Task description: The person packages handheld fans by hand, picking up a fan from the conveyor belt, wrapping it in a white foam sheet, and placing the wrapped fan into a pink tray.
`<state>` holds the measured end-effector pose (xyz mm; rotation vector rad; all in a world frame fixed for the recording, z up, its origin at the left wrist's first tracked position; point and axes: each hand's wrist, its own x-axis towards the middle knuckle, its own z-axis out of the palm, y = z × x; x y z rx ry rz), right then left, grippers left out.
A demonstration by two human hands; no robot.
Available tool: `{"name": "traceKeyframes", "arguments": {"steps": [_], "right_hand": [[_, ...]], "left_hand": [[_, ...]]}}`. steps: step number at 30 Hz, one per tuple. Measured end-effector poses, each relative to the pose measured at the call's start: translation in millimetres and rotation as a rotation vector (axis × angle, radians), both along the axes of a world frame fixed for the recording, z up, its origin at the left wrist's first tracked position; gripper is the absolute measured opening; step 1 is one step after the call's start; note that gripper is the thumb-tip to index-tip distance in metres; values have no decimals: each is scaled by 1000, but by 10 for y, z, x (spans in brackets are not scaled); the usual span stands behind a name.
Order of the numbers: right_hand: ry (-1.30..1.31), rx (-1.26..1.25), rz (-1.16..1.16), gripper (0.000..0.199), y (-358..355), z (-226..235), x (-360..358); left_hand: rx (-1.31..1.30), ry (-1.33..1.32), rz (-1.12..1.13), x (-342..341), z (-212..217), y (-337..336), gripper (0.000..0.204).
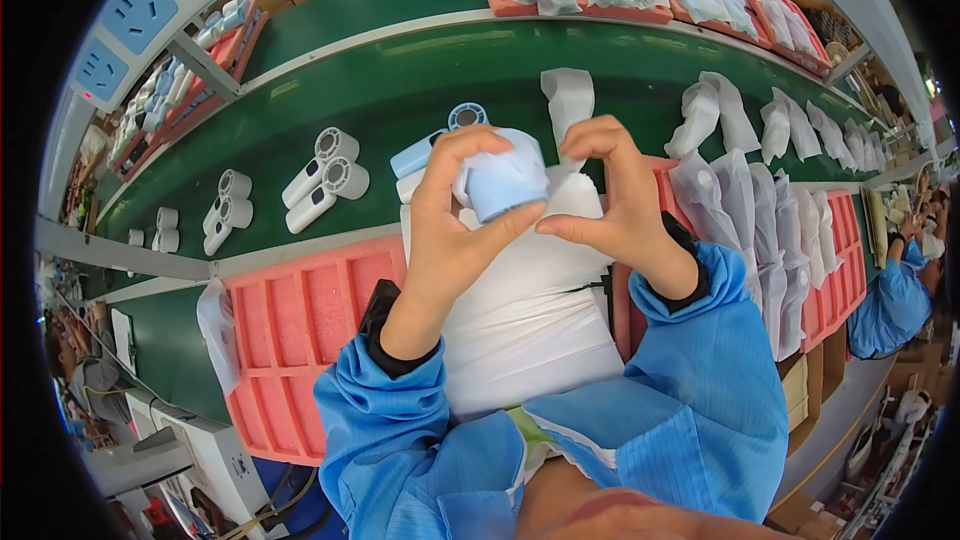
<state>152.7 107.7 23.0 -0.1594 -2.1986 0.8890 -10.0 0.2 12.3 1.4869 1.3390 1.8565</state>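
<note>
My left hand point(450, 230) and my right hand point(610, 200) are raised together over the bench, both gripping a small light blue fan-shaped device point(507, 183) partly wrapped in a thin white foam bag point(567, 100). The bag's loose end stands up behind my right fingers. Under my hands lies a stack of white foam sheets point(530, 320). Blue sleeves cover both forearms.
A pink foam tray point(290, 340) with empty slots lies at my left; another pink tray point(830, 270) at my right holds bagged devices point(740, 210). White and blue handheld fans point(325, 178) and bagged ones point(715, 115) ride the green conveyor belt point(420, 80). Another worker point(895, 300) sits at right.
</note>
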Motion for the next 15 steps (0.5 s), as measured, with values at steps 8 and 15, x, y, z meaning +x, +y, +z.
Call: {"name": "traceKeyframes", "arguments": {"steps": [8,15], "right_hand": [[-214,-76,-6,45,43,-185,-15],[-183,94,-243,47,-111,-221,-95]], "left_hand": [[44,-128,-110,-7,67,-56,50],[187,273,309,224,32,-73,46]]}}
